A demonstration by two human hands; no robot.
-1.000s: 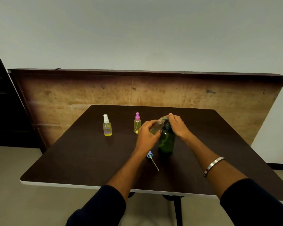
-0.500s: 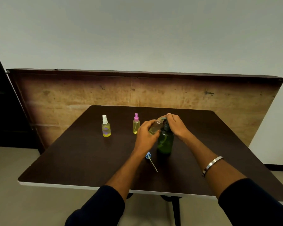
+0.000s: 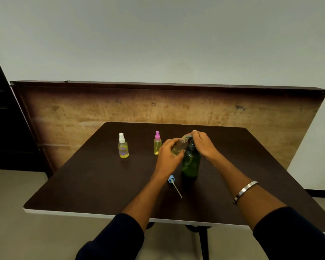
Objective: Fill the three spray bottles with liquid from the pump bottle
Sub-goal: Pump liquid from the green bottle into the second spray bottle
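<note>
Your left hand [image 3: 168, 153] grips the open spray bottle [image 3: 179, 147], fingers curled round its lower body. The bottle is tilted: long axis runs from lower left to upper right, mouth up and toward the pump spout, base down toward your palm. A little pale yellow liquid sits at the low end.

Your right hand [image 3: 204, 145] rests on top of the pump bottle [image 3: 190, 163], fingers bent over the pump head, fingertips at the spout where it meets the tilted bottle's mouth. The pump bottle stands upright on the table [image 3: 94, 184], dark green, right of centre.

The blue spray cap [image 3: 171, 179] lies on its side just in front of the pump bottle, near your left wrist. Its dip tube points toward you and slightly right.

The white-capped spray bottle [image 3: 123, 147] stands upright at left, yellow liquid inside. The pink-capped spray bottle [image 3: 157, 144] stands upright between it and your left hand, also holding yellow liquid.

A metal bracelet [image 3: 245, 191] sits on your right forearm. A wooden board [image 3: 83, 113] stands behind the table.
</note>
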